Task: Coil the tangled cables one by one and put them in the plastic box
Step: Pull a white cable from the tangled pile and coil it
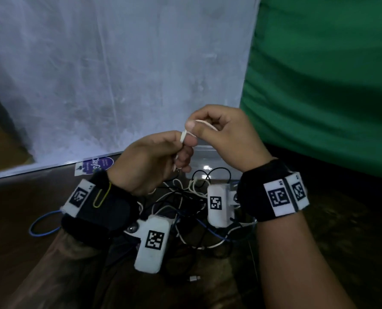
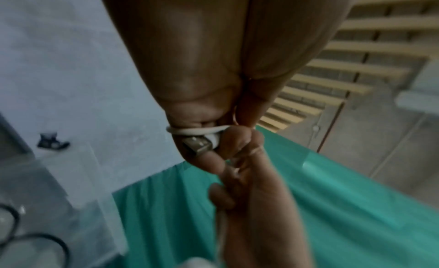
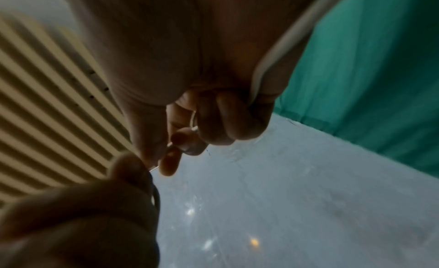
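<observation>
Both hands raised over tabletop. Left hand (image 1: 154, 161) and right hand (image 1: 225, 134) each pinch one white cable (image 1: 183, 136). Tangled cables (image 1: 185, 197), count unclear, below; one plastic box (image 1: 210, 157) behind.

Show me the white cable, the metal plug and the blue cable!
white cable (image 1: 204, 123): head view, on the loop between both hands.
metal plug (image 2: 197, 145): left wrist view, on its metal shell.
blue cable (image 1: 43, 221): head view, on the loop by the left wrist.
</observation>
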Demonstrator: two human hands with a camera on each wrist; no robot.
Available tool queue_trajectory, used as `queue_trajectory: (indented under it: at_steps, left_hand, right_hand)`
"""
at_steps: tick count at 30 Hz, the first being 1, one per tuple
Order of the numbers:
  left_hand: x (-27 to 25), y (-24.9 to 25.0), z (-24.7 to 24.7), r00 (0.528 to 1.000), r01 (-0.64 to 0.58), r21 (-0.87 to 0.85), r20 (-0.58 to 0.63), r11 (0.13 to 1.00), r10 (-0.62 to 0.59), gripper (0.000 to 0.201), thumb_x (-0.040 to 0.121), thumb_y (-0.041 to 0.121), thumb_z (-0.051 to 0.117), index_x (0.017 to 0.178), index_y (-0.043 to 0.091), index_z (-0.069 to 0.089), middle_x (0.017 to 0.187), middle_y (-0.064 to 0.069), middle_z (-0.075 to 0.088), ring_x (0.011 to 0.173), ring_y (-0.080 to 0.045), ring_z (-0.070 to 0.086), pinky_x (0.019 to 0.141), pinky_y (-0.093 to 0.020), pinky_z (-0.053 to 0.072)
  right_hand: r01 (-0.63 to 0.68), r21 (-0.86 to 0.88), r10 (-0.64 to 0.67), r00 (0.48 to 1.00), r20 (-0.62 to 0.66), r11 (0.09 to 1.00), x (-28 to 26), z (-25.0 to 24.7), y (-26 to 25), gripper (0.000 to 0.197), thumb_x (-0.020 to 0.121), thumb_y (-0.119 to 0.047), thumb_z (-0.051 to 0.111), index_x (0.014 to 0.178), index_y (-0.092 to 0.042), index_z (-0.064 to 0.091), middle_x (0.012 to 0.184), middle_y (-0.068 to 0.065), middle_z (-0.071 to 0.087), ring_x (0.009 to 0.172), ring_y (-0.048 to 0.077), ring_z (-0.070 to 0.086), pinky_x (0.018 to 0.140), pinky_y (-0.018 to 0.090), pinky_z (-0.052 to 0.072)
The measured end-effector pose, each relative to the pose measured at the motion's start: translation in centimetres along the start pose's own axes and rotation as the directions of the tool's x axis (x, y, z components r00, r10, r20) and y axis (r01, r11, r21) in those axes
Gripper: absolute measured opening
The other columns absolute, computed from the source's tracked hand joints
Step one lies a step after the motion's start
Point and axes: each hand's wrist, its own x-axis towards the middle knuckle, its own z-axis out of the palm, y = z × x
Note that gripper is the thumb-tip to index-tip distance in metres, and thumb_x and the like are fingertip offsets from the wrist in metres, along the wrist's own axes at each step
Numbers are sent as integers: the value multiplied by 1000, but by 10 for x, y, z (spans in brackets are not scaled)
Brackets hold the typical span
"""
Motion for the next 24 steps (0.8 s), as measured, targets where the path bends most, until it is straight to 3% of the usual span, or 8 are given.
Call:
queue_trajectory:
  at_steps: [4, 7, 16, 19, 24]
  left_hand:
    - [8, 2, 6, 998, 43, -114, 49, 993, -38, 24, 92, 13, 41, 98, 2, 61, 69, -4, 45, 62, -17, 41, 67, -32, 41]
    - [15, -4, 5, 996, 84, -105, 24, 991, -82, 24, 92, 11, 43, 98, -1, 62, 68, -6, 48, 62, -18, 43, 66, -32, 44]
    - [14, -13, -7, 995, 95, -43, -25, 995, -96, 28, 94, 6, 41, 107, -11, 59, 74, -11, 55, 69, -22, 49, 68, -32, 50]
    - [12, -11, -12, 993, 110, -46, -42, 993, -112, 31, 95, 7, 39, 109, -13, 58, 74, -11, 55, 68, -21, 50, 71, -33, 48]
    - [9, -8, -13, 992, 130, -142, 12, 981, -130, 27, 93, 8, 41, 105, -7, 61, 71, -8, 53, 64, -18, 48, 71, -33, 50]
  right_hand:
    - [-31, 149, 38, 998, -46, 988, 2, 6, 12, 12, 92, -12, 68, 95, -2, 74, 82, -1, 70, 82, 12, 64, 82, 33, 53]
    - [-21, 158, 37, 994, -99, 987, 4, 3, 16, 8, 89, -8, 70, 90, -1, 74, 84, 4, 71, 81, 8, 65, 79, 25, 53]
    - [-15, 45, 21, 991, -132, 999, 6, 17, 23, 3, 87, -9, 72, 85, -8, 74, 88, 5, 72, 80, 6, 65, 75, 20, 51]
    - [-7, 21, 10, 993, -120, 1000, 7, 21, 24, 5, 88, -10, 71, 86, -7, 75, 89, 6, 71, 83, 10, 67, 76, 21, 52]
    - [-19, 40, 23, 994, -107, 999, 7, 25, 25, 10, 92, -13, 68, 88, -8, 75, 88, 6, 71, 80, 12, 66, 74, 21, 51]
